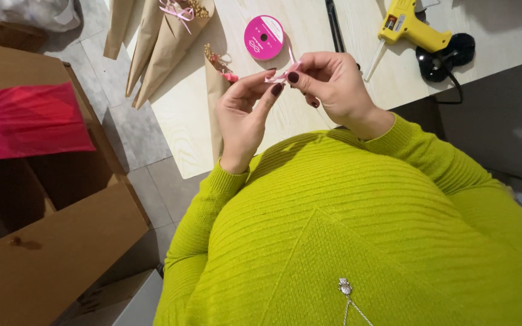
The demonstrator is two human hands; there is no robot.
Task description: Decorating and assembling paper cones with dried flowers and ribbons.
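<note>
Both hands meet above the tabletop [285,130], the left hand [246,115] and right hand [333,84] pinching a short pink ribbon [282,75] between fingertips, held taut for shaping. Its spool [264,37] lies just behind, near a paper cone [215,90] and glue gun [409,25].

I have one view only, from the camera on the person's head. It looks steeply down and a little forward, so the green sweater [357,229] fills the lower frame, very near. The table [309,24] runs across the top, farther off. An open cardboard box [49,241] on the floor takes the left side. With no second view, nothing overlaps.
</note>
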